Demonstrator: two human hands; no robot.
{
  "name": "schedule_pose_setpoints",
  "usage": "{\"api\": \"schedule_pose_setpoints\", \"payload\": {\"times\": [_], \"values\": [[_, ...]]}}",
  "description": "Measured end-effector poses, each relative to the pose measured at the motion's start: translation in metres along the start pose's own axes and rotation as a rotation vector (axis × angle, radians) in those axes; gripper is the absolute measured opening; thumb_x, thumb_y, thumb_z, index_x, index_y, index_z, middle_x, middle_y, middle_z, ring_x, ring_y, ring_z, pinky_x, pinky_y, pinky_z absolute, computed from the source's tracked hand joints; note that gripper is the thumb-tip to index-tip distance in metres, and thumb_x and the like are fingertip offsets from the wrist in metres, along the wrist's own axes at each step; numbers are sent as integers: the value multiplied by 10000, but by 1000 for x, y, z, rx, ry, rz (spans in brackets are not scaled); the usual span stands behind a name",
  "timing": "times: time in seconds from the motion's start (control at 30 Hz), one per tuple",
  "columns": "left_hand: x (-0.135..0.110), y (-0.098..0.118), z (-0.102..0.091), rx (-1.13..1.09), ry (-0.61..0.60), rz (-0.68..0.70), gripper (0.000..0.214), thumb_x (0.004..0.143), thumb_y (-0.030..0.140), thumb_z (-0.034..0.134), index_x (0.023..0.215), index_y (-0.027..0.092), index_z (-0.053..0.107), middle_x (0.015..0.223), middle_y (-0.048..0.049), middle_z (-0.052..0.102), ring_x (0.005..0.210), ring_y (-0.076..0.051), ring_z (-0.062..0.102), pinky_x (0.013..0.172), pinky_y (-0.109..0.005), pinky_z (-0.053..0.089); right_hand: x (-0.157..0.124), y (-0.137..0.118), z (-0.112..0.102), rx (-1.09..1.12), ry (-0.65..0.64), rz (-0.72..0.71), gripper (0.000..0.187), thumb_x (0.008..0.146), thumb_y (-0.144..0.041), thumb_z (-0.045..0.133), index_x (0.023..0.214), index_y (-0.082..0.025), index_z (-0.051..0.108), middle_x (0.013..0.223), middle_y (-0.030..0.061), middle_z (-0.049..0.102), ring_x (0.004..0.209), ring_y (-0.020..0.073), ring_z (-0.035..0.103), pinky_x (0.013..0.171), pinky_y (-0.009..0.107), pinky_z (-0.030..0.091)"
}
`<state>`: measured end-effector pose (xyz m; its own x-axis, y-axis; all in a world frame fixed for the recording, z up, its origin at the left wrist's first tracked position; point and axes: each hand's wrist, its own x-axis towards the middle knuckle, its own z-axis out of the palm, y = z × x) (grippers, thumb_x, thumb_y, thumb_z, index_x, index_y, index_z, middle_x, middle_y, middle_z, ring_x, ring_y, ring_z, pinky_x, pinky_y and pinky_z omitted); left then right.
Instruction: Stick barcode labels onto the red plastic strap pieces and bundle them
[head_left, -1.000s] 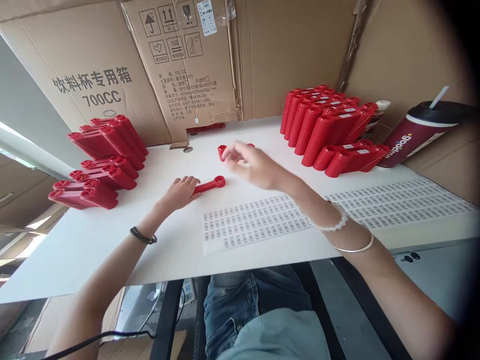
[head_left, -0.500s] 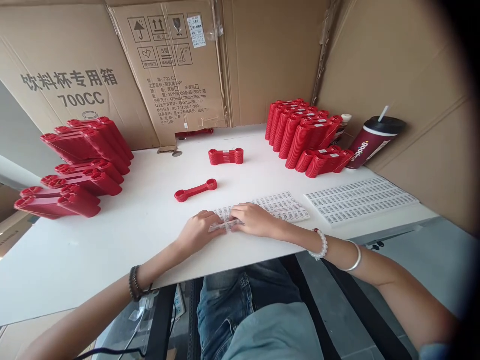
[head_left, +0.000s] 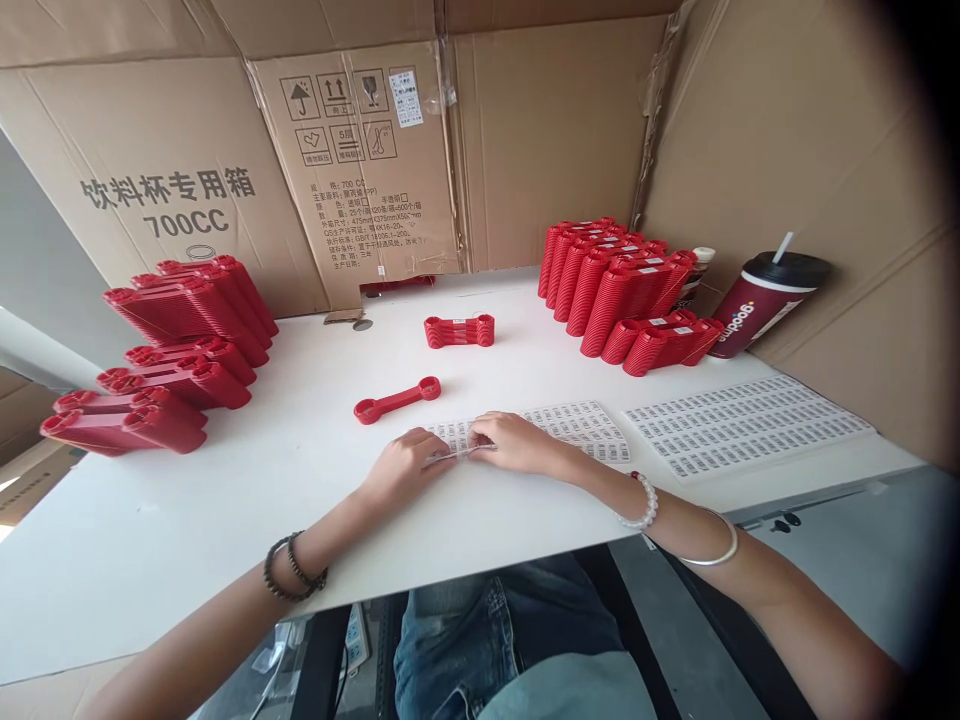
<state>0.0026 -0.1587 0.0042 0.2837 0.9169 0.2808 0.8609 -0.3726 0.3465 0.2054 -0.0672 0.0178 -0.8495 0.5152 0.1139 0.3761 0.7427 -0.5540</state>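
Left hand [head_left: 405, 465] and right hand [head_left: 514, 443] pinch a thin label strip [head_left: 457, 453] by its ends, lower centre. Strip looks light and limp (edges the safest hold)

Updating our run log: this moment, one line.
left hand: holds label strip | right hand: holds same strip | nearby: label sheet

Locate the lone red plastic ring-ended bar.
In the head view, the flat red plastic ring-ended bar lies on the white table, just beyond the person's left hand.
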Motion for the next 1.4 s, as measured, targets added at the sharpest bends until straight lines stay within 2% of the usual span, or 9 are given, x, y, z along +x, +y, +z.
{"api": "schedule_pose_setpoints", "payload": {"times": [0.23,0.4,0.67,0.8,0.9,1.0,1.07,1.17,1.4], "values": [[1,2,0,26,-20,42,238,931,351,470,881,192,640,868,-66,684,840,-217,606,737,-368,504,-3,3,2,-8,0,-24,70,839,-244,609,797,-188,614,865,52,652,877,197,574,753,308,409],[0,1,1,63,-29,42,217,937,322,459,904,185,624,906,-74,675,853,-224,599,731,-367,502,-8,4,-5,16,-42,63,207,731,-290,727,825,-202,566,882,37,622,823,184,555,680,282,403],[-1,-2,2,69,-18,57,227,936,342,466,904,188,630,916,-69,684,875,-224,609,753,-362,505,-8,11,-2,34,-20,69,138,767,-237,675,683,-181,580,752,18,629,699,145,534,634,269,368],[-2,-5,2,39,-22,96,238,888,398,553,930,182,645,936,-64,690,899,-222,618,782,-360,515,-9,13,-7,65,-70,98,102,777,-239,663,705,-187,614,744,8,642,674,133,542,623,265,364],[-1,-5,2,9,3,100,222,882,381,568,915,178,654,921,-58,693,888,-212,621,781,-353,517,-9,8,-14,15,-133,129,156,754,-322,701,749,-195,611,770,5,638,661,138,535,591,266,355],[0,-3,3,3,32,98,201,908,329,532,868,175,655,883,-53,691,859,-207,615,755,-348,514,-4,-9,-17,-74,-28,13,324,721,-379,747,945,-193,605,992,35,631,832,172,560,677,281,391],[1,-2,4,0,41,99,190,909,305,527,855,174,653,875,-53,688,848,-206,610,743,-342,509,2,-22,-12,-174,66,-97,332,762,-369,725,1002,-180,596,1057,53,609,932,191,546,764,305,391],[0,-3,5,-12,54,84,156,903,241,516,849,170,645,842,-49,673,814,-192,599,711,-316,498,11,-35,0,-347,99,-183,199,839,-345,650,892,-155,623,977,66,608,922,198,530,774,325,370],[0,-7,9,-55,37,-45,166,827,148,517,677,164,586,706,-28,592,694,-164,548,611,-273,442,17,-41,14,-521,170,-244,145,859,-274,594,807,-146,635,936,71,597,874,203,502,705,340,333]]}}
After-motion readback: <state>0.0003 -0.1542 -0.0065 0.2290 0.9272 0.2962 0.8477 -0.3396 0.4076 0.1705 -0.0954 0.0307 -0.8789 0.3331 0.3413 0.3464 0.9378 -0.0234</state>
